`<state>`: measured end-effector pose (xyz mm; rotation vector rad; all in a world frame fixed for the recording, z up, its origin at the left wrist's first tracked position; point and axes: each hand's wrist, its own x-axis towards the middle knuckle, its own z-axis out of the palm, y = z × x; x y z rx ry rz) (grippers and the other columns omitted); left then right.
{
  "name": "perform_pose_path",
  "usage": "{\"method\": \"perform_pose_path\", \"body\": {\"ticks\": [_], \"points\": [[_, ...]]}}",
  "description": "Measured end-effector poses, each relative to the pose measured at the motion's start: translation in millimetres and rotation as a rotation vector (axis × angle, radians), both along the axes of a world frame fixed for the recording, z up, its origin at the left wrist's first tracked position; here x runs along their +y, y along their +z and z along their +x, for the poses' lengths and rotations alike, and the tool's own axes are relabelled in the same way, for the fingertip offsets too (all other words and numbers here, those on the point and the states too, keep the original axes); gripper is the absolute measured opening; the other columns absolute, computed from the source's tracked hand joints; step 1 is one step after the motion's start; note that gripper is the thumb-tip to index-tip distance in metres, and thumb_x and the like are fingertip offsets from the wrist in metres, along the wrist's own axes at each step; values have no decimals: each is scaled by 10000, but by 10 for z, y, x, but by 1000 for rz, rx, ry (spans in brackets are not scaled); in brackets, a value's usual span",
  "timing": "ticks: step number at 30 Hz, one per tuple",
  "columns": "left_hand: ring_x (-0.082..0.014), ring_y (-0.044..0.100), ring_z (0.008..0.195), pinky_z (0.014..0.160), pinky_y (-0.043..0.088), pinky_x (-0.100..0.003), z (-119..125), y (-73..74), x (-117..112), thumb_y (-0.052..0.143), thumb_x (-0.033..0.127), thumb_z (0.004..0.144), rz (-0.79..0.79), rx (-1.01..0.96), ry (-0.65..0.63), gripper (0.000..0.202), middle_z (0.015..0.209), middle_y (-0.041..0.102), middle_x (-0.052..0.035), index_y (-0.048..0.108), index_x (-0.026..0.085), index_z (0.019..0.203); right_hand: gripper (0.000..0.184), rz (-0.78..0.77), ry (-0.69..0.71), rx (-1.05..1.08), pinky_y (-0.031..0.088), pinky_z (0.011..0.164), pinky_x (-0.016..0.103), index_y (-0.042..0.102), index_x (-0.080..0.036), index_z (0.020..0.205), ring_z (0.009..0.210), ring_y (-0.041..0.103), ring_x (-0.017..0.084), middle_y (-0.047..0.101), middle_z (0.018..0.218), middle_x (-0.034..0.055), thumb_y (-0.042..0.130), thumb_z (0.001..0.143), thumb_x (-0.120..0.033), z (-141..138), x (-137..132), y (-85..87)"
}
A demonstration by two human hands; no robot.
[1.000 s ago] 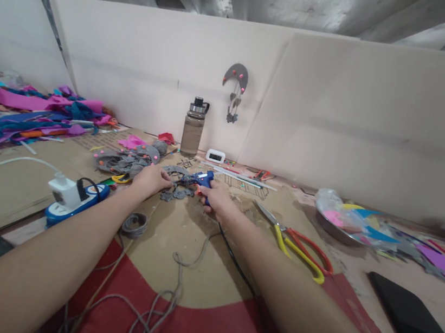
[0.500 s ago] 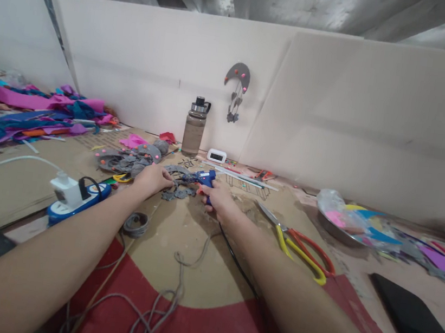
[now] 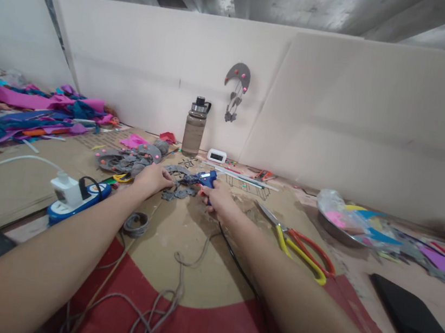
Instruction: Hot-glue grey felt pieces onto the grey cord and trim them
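Observation:
My right hand [image 3: 218,197] is closed round a blue glue gun [image 3: 206,178] whose nozzle points left at a cluster of small grey felt pieces [image 3: 181,185] on the cardboard. A black cord [image 3: 235,258] runs back from the gun under my right forearm. My left hand [image 3: 154,178] rests on the left side of the grey pieces, its fingers curled and pinching one of them.
Yellow and red scissors [image 3: 298,242] lie right of my right arm. A blue power strip with a white charger [image 3: 74,197], a grey tape roll [image 3: 136,223], grey cord [image 3: 166,295], a water bottle [image 3: 194,127], a metal dish of coloured scraps [image 3: 342,218] and a black tablet [image 3: 418,329] surround the hands.

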<state>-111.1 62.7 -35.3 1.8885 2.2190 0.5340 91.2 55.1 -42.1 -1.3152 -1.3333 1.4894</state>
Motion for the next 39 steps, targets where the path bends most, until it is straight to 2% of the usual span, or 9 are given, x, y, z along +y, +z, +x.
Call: {"method": "perform_pose_path", "body": {"ticks": [20,30,39], "points": [[-169,619,703,583,412,-237,4,-23,14,657,404,623,38,-16,-50,239,744,700,7,728,253,794,66,19,-9,-7,201,332,161,442,-200,789,386,341,30,520,649,-45,500,808,-177,2,-13,-13],[-166,618,688,542,385,-238,9,-16,15,658,395,615,21,-38,-46,202,726,703,10,731,260,746,60,26,-25,8,207,329,162,442,-194,777,391,344,37,502,625,-44,455,816,-150,14,-10,-16],[-158,625,716,579,416,-222,11,-25,23,665,380,627,10,-28,-3,223,772,712,15,734,259,800,34,19,-5,43,207,337,146,467,-193,835,402,349,23,526,686,-45,481,809,-176,31,-3,-21]]}}
